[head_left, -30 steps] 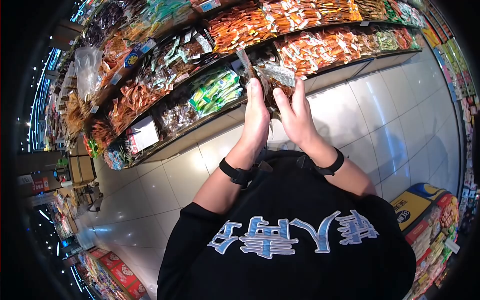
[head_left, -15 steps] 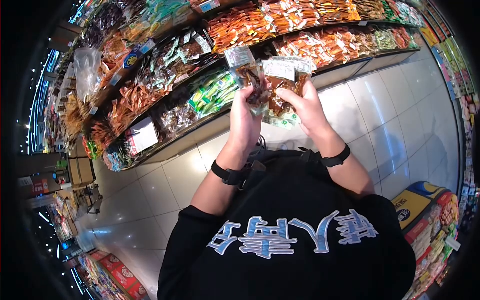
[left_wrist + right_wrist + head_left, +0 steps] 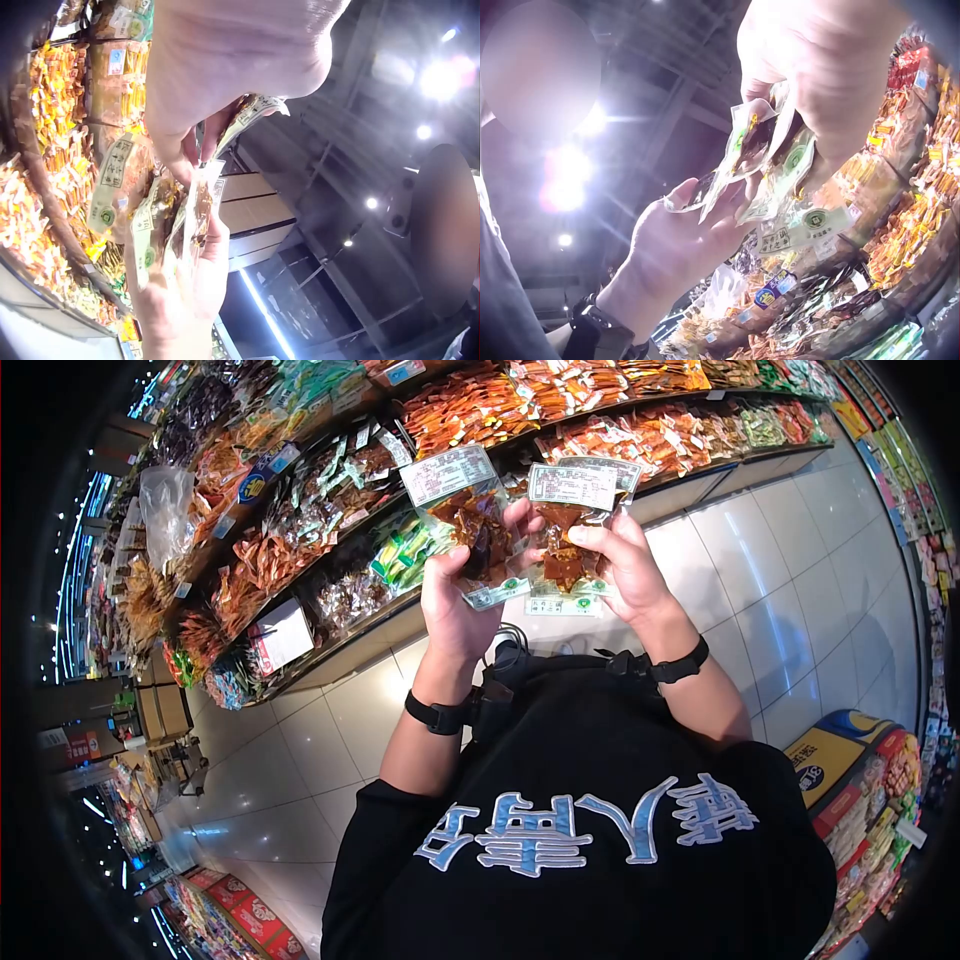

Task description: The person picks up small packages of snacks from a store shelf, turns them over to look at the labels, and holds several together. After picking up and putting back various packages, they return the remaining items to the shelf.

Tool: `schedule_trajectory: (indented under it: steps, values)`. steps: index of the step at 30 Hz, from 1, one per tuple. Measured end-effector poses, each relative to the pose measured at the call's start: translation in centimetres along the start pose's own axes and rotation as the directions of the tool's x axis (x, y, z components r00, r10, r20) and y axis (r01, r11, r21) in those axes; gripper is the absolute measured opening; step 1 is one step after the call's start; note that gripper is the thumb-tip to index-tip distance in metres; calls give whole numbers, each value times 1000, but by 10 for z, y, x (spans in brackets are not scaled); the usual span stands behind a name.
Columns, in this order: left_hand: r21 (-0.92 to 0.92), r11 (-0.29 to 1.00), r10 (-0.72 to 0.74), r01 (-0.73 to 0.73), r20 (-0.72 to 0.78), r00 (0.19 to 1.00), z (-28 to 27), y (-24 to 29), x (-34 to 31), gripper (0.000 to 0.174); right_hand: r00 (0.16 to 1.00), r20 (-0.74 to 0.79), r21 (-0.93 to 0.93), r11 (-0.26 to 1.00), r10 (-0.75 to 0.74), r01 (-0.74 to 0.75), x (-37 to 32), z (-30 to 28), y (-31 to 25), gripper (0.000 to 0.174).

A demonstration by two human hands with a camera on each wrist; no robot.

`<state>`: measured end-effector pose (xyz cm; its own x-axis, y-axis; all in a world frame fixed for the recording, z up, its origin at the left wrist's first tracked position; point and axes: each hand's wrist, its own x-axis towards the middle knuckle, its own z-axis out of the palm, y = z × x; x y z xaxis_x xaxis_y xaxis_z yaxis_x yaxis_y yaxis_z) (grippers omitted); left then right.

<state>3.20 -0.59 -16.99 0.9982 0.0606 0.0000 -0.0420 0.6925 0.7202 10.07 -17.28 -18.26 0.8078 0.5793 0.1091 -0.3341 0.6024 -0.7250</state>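
Observation:
In the head view my left hand (image 3: 450,610) holds a clear packet of dark brown snack pieces (image 3: 478,538), thumb on its face. A white printed label (image 3: 447,476) crosses its top, and a pale green strip runs along its bottom. Beside it, my right hand (image 3: 638,575) pinches overlapping packets of reddish-brown snack pieces (image 3: 562,525), thumb across the front. Fingertips of the left hand show between the two sides, at the right-hand packets' edge. From the right wrist view, packet bottoms with a green round logo (image 3: 817,218) hang below the right hand.
Tiered shelves heaped with orange snack packets (image 3: 640,448) and green-and-white packets (image 3: 405,550) curve ahead of me. A clear plastic bag (image 3: 166,510) hangs at the left. Pale floor tiles (image 3: 720,575) lie below, and a display stand (image 3: 860,770) is at the lower right.
The hands have moved apart from being close together. The packets have turned from edge-on to face-up, and the left hand has shifted left with its packet.

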Motion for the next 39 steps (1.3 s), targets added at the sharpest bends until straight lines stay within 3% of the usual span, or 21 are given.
schedule_trajectory:
  steps: [5,8,12,15,19,27,28,31,35,39]
  values:
    - [-5,1000,-13,13,64,998,-2,1,-1,68,999,-23,-82,996,-36,34,-5,1,-5,38]
    - [4,1000,-20,20,85,996,-2,2,1,70,983,-128,-182,978,-129,104,-8,-4,-2,40]
    - [-57,997,-57,60,50,997,-12,0,-4,72,976,-154,-108,985,-153,137,-12,-10,-18,39]
    - [-128,987,-75,97,169,983,-14,1,-6,73,962,-181,-143,973,-205,180,-15,-8,-32,37]
    - [-82,988,-109,128,207,972,-10,-1,-8,74,966,-164,-135,974,-202,181,-15,-4,-42,34]
    - [173,982,-98,74,131,987,6,-9,-16,63,973,-133,-41,982,-187,183,-17,5,-51,33]
    - [129,990,-68,51,134,989,12,-8,-18,51,977,-121,-16,984,-177,177,-16,4,-51,33]
    - [313,950,3,-10,23,1000,26,-11,-26,41,974,-122,-7,981,-192,192,-15,7,-53,33]
    - [286,958,18,-22,17,1000,35,-9,-26,36,980,-134,-6,989,-148,149,-15,10,-59,33]
    - [269,963,-25,22,11,1000,34,-9,-25,36,956,-216,-42,980,-201,196,-14,11,-59,30]
